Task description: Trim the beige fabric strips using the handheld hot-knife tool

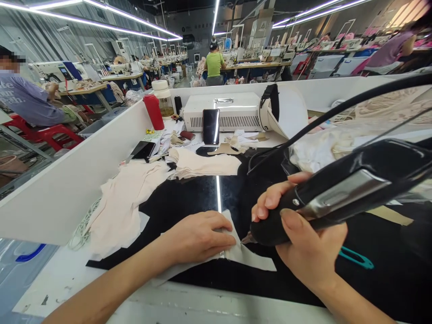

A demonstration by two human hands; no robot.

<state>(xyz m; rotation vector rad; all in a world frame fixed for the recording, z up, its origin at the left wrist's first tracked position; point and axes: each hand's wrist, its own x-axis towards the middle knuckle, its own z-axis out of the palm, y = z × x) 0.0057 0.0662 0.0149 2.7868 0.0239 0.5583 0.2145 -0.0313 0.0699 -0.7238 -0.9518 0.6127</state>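
My left hand point(202, 236) lies flat on a pale fabric piece point(256, 258) and presses it against the glossy black work surface point(182, 198). Its fingers are stretched out and grip nothing. In my right hand point(308, 245) is a thick black corded hand tool point(340, 184) with a silver lever along its side. The tool's pointed metal tip point(249, 238) is at the fabric's edge, just right of my left fingertips; whether it touches the cloth I cannot tell. Part of the fabric is hidden under my left hand and forearm.
Stacked pale fabric pieces point(123, 202) lie left, more cut pieces point(207, 163) behind. A phone point(211, 127) leans on a white vented box point(221, 108). A teal tool point(357, 258) lies right. A black cable point(337, 110) arcs overhead. A low white partition point(77, 166) borders the table.
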